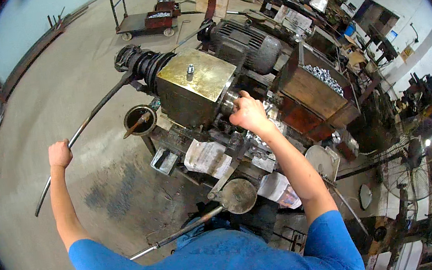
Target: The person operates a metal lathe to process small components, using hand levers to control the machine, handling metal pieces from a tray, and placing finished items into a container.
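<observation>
My left hand (60, 154) is wrapped round a long metal lever rod (91, 115), which slants up to the black-ringed end of a greasy machine. Over at the machine's round metal spindle (229, 101), my right hand (249, 112) has its fingers curled in close against it. Whatever those fingers hold, if anything, is hidden. Between my hands is the machine's box-shaped housing (198, 74) with a shiny, oily top. A small metal nut-like part (190, 69) stands on that top. Left of the housing sits a round pot (140, 120) with a brush-like handle (135, 125) in it.
A dark finned motor (247, 45) sits behind the housing. To the right, a metal bin (307, 92) holds many small shiny parts (322, 78). Stained paper (207, 158) and a round plate (238, 196) are nearer me. A loaded trolley (134, 22) stands at the back.
</observation>
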The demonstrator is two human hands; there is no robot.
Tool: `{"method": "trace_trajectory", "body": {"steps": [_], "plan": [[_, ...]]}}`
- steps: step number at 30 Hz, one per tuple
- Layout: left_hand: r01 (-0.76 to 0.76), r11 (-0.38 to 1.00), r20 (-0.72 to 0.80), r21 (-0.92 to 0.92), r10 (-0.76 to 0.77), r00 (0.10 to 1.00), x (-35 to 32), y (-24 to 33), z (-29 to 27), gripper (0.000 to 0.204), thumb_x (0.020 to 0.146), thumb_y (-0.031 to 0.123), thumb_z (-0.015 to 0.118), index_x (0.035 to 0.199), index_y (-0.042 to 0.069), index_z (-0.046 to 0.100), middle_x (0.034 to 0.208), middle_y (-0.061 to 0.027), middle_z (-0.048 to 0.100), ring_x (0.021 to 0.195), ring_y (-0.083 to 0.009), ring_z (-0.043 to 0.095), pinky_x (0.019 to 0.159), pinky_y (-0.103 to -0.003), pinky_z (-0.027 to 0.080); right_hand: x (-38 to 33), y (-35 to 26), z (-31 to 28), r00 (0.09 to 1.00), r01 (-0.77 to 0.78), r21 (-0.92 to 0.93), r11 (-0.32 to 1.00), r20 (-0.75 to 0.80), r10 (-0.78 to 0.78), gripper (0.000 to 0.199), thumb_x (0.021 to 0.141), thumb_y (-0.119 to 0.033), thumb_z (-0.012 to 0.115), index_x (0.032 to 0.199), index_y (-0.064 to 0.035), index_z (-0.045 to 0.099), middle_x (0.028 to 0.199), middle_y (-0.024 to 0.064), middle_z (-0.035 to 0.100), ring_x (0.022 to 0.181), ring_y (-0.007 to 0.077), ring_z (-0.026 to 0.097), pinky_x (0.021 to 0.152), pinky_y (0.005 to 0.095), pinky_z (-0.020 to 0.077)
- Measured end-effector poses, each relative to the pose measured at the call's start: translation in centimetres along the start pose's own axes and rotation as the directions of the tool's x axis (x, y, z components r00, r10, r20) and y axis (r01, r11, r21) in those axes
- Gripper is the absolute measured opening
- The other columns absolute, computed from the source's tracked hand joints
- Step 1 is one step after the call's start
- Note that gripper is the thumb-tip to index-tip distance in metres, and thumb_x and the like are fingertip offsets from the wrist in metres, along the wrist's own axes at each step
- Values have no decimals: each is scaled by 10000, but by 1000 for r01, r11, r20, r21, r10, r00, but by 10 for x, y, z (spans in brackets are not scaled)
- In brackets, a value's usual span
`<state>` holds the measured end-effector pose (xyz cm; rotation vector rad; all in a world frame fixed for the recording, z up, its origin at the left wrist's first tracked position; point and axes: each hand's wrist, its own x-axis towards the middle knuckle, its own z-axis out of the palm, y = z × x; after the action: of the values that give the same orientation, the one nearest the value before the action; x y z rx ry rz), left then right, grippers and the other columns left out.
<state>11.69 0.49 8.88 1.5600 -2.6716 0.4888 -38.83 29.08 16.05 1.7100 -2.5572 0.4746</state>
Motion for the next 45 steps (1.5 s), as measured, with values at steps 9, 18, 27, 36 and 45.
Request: {"method": "trace_trajectory", "body": {"steps": [9, 18, 27, 36, 45], "plan": [[179, 451, 56, -874, -272, 961, -27, 182, 80, 291, 777, 197, 572, 978, -13, 585, 795, -171, 622, 700, -224, 596, 642, -331, 453, -97, 36, -65, 939, 165, 274, 947, -337, -66, 271, 524, -172, 607, 767, -55, 587, 1266, 231, 411, 863, 370, 582, 748, 412, 471], [-626, 773, 273, -102, 627, 730, 10, 280, 104, 225, 699, 200, 609, 896, 95, 627, 785, -101, 634, 796, -279, 610, 630, -399, 483, -293, 173, -88, 840, -494, 141, 858, -176, 513, 364, 538, -119, 626, 893, -35, 635, 1218, 174, 490, 990, 360, 543, 837, 366, 454], [0, 913, 355, -408, 159, 921, -31, 227, 131, 284, 710, 339, 635, 890, 123, 668, 827, -124, 648, 808, -290, 616, 705, -394, 487, -505, 366, -64, 276, -882, -438, 175, -178, 945, 517, 619, -295, 710, 1049, -58, 549, 1113, 170, 544, 1016, 321, 528, 942, 432, 356], [285, 861, 571, -420, 7, 821, -106, 164, 155, 130, 691, 136, 601, 778, 66, 667, 581, -117, 618, 580, -228, 632, 575, -338, 500, -556, 228, 5, 284, -926, -328, 186, -284, 916, 453, 603, -223, 606, 1005, -20, 562, 722, 192, 609, 656, 378, 592, 601, 452, 475], [286, 739, 619, -610, 219, 754, -91, 206, 155, 217, 684, -28, 539, 864, 17, 651, 671, -123, 649, 551, -178, 621, 537, -298, 490, -522, 123, 25, 130, -983, -159, 94, -229, 965, 427, 562, -232, 580, 934, -31, 524, 675, 219, 594, 626, 401, 581, 590, 491, 458]]}}
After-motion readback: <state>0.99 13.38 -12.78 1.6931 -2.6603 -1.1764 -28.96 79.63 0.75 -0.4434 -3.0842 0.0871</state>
